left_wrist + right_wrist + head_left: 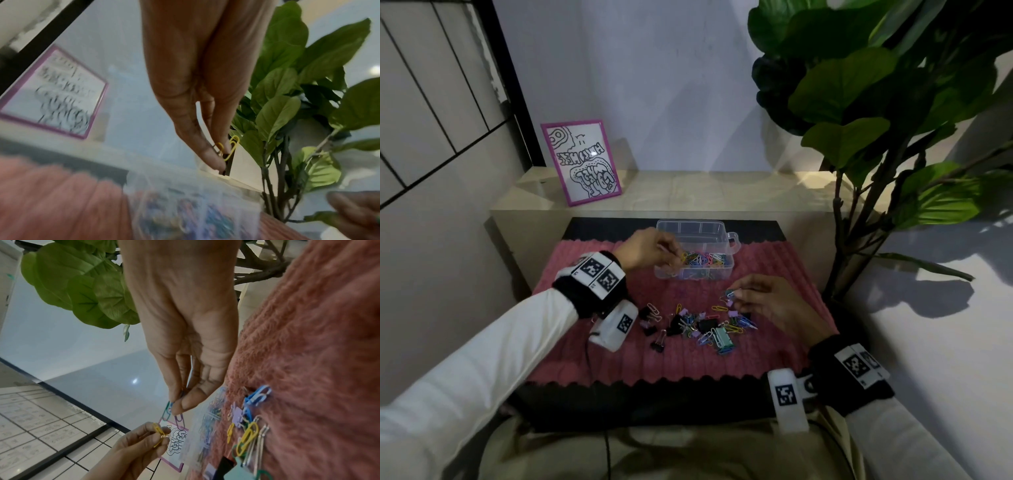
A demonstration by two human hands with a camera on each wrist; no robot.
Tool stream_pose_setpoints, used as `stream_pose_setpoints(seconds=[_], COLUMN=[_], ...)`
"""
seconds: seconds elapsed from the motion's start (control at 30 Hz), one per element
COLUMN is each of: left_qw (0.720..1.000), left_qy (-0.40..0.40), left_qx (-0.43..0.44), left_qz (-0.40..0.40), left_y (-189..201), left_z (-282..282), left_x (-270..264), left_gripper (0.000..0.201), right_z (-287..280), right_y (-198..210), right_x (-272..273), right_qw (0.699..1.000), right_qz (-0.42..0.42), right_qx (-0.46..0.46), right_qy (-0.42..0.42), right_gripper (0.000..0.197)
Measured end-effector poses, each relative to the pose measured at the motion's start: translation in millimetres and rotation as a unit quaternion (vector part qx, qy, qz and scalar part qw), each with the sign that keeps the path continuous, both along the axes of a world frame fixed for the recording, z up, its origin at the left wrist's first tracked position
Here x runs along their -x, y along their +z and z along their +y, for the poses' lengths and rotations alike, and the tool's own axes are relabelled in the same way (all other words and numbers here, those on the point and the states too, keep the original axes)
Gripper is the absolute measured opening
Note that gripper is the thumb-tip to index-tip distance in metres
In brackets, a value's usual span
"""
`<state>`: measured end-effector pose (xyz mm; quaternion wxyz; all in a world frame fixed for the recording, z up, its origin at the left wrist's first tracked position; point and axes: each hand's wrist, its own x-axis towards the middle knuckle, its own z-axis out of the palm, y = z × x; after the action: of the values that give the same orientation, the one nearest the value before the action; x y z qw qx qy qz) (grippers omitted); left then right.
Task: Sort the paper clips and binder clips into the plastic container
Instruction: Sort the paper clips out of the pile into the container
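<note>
The left hand [650,251] hangs over the near left corner of the clear plastic container [726,230], its thumb and fingertips [207,155] pinching a couple of yellow paper clips [231,150]. The container stands at the far side of a pink ribbed mat [774,356] on the desk [722,195], and its near compartments already hold a bright heap of sorted paper clips [702,258].

The right hand [763,301] is lifted just above the mat, in front of the container and to its right. Its thumb and fingers [185,404] are closed on a few paper clips, a green clip [167,410] and a purple clip [179,419] dangling below the fingertips.

Between the two hands, near the middle of the mat, lies the loose pile [702,325]: paper clips of many colours mixed with black, lilac and mint green binder clips. A few black binder clips [649,323] and pale paper clips lie apart on the left side of the pile.

A pink-framed drawing [582,161] leans against the wall on the ledge behind the mat, and a leafy plant [859,102] stands at the right.
</note>
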<state>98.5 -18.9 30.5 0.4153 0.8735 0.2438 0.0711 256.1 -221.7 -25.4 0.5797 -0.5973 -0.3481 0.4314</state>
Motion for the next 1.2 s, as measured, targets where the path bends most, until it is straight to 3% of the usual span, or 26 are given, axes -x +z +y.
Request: stream_pose_setpoints(seconds=[0.07,0.2,0.43,0.63,0.73,0.93,1.1,1.2], left_qw=[0.998,0.996,0.994,0.998,0.996,0.995,0.989,0.981], left_qy=[0.007,0.008,-0.035,-0.02,-0.043,-0.078,-0.109,-0.151], left_qx=[-0.059,-0.091,-0.067,-0.054,-0.078,0.03,-0.01,-0.073], left_qz=[0.004,0.015,0.079,0.014,0.025,0.055,0.096,0.095], left_y=[9.2,12.8,3.2,0.9,-1.5,-23.7,-38.7,-34.9], left_z=[9.6,24.4,31.3,22.5,13.4,-3.2,-20.0,-34.1], left_x=[-8.6,-30.2,-35.5,-18.7,-1.1,32.7,31.6,19.2], left_gripper=[0.01,0.011,0.017,0.018,0.02,0.02,0.022,0.02], right_z=[1.5,1.2,-4.4,-5.4,-3.5,40.7,96.3,111.3], right_y=[0.0,0.3,2.9,2.8,4.4,37.8,42.8,38.8], right_x=[0.2,3.7,4.1,2.8,-0.4,-19.0,-26.0,-24.0], right_qw=[1.0,0.999,0.998,0.998,0.999,0.993,0.977,0.942], right_qz=[0.022,0.035,0.061,0.061,0.047,-0.111,-0.211,-0.321], right_qx=[0.0,0.005,-0.011,-0.004,-0.001,-0.005,0.044,0.093], right_qy=[-0.001,0.013,-0.005,-0.01,-0.002,-0.026,-0.009,0.032], right_gripper=[0.009,0.009,0.013,0.015,0.015,0.015,0.011,0.024])
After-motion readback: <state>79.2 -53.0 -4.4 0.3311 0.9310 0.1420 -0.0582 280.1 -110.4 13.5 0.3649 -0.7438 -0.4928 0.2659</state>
